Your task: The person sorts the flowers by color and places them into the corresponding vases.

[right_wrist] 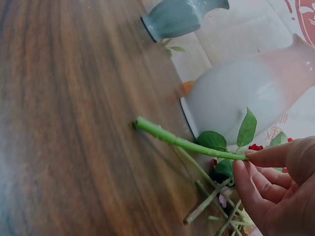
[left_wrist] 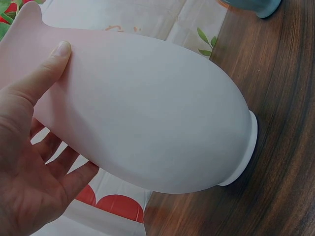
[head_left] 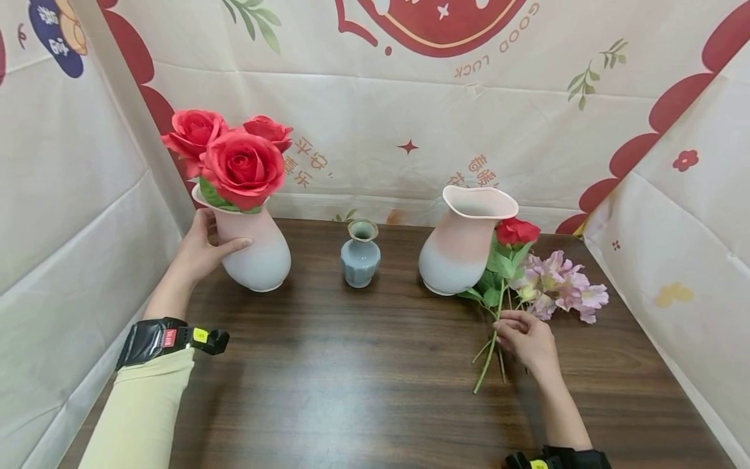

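My left hand (head_left: 198,251) holds the neck of a pink-and-white vase (head_left: 258,257) on the left, thumb in front and fingers round the far side. Several red roses (head_left: 243,166) stand in that vase. At the right, my right hand (head_left: 530,339) pinches the green stem (right_wrist: 189,145) of a red rose (head_left: 518,230) between thumb and fingers. The rose's cut end points toward the front of the table, lifted slightly in the right wrist view. Beside it lie pink-purple flowers (head_left: 565,286) with thin stems. A second pink-and-white vase (head_left: 454,257) stands just behind, with no flowers showing in its mouth.
A small blue-grey vase (head_left: 361,260) stands between the two larger ones. All rest on a dark wooden table (head_left: 340,378). Printed white cloth (head_left: 375,111) closes off the back and both sides.
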Demonstrator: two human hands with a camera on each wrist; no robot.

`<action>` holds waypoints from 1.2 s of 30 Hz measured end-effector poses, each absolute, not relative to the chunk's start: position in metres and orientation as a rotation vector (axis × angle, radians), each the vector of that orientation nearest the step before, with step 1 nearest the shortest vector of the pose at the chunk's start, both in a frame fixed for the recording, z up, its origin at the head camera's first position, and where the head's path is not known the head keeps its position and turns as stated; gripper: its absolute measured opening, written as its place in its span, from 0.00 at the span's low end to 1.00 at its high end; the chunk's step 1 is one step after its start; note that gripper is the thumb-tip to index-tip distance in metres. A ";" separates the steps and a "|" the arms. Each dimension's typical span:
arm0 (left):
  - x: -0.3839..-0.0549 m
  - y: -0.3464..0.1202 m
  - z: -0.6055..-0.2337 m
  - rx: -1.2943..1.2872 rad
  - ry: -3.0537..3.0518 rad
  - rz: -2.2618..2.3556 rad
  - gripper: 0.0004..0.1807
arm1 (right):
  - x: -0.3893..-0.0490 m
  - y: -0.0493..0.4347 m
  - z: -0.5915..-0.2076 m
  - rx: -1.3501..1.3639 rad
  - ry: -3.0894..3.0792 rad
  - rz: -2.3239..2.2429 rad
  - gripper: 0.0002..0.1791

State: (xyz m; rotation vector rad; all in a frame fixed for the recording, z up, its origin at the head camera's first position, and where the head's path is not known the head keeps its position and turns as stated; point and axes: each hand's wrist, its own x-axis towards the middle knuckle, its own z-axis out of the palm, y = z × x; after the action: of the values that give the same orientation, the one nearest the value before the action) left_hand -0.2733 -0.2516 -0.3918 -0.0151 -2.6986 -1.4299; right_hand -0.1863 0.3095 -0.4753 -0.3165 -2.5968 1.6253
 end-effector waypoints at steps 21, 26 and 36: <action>-0.275 -0.250 -0.391 -0.018 -2.699 -1.446 0.52 | -0.188 0.302 -0.466 -0.330 -2.535 1.542 0.17; -0.276 -0.251 -0.392 -0.006 -2.703 -1.448 0.52 | -0.189 0.302 -0.469 -0.321 -2.507 1.534 0.16; -0.274 -0.250 -0.393 -0.019 -2.672 -1.493 0.51 | -0.188 0.305 -0.471 -0.312 -2.519 1.537 0.17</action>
State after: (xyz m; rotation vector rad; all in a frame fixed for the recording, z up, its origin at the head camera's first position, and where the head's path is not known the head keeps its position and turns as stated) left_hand -0.2741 -0.2501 -0.3930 -0.0188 -2.6723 -1.4928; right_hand -0.1875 0.3055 -0.4711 -0.3118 -2.5194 1.5373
